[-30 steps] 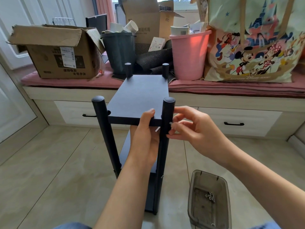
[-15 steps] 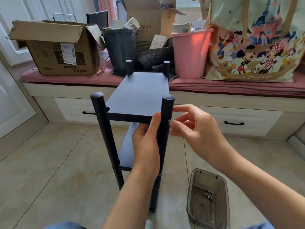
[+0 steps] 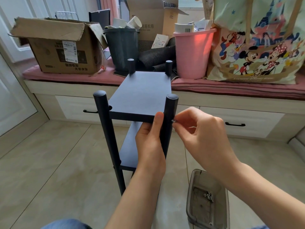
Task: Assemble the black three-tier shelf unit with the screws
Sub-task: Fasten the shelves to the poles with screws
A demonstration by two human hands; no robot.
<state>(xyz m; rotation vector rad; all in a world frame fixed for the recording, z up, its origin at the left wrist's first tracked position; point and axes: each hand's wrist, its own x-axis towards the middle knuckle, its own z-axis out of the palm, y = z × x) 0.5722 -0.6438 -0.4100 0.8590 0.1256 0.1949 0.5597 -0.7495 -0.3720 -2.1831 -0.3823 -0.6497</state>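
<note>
A black shelf unit (image 3: 142, 91) is standing upright on the tiled floor (image 3: 49, 162) at the centre of the view, its top board sitting between four round posts and a lower board showing beneath it. The left hand (image 3: 151, 146), coming up from six o'clock, is gripping the near right post (image 3: 170, 116), thumb lying up along the post to the top board's front edge. The right hand (image 3: 199, 131), reaching in from four o'clock, is pinching a small silver screw (image 3: 173, 120) between thumb and forefinger, holding it against that post at three o'clock of it. A clear plastic tray (image 3: 191, 192) is sitting on the floor at five o'clock, with loose screws (image 3: 208, 196) lying inside.
</note>
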